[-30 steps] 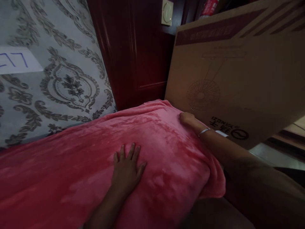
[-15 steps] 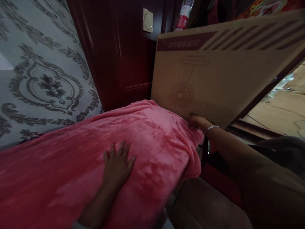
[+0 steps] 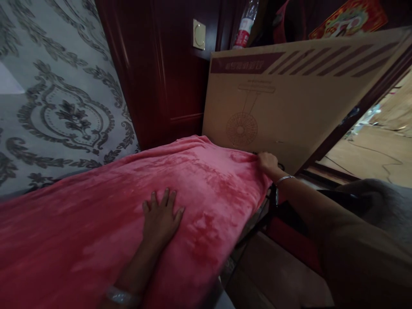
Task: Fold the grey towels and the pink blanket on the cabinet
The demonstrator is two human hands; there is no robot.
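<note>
A pink plush blanket [image 3: 206, 180] spreads over a raised surface from the left edge to the middle of the head view. My left hand [image 3: 162, 214] lies flat on it, fingers spread, palm down. At the blanket's far right corner, my right hand [image 3: 268, 162] is closed on the edge and draws the cloth taut. Its fingertips are partly hidden by the hand itself. A thin bangle [image 3: 285, 178] sits on the right wrist. Just behind that hand stands a large cardboard box [image 3: 296, 111] with a fan drawing printed on it.
Patterned wallpaper [image 3: 71, 107] borders the left side, beside a dark red panel [image 3: 167, 77] with a wall switch [image 3: 199, 34]. A plastic bottle [image 3: 246, 25] stands behind the box. Lower right, brown floor tiles [image 3: 273, 270] show. A cable [image 3: 380, 154] lies on the floor beyond the doorway.
The bunched, hanging fold at the blanket's right corner has been pulled out straight along the edge by my right hand. My left hand stays nearly in place. The view has shifted slightly.
</note>
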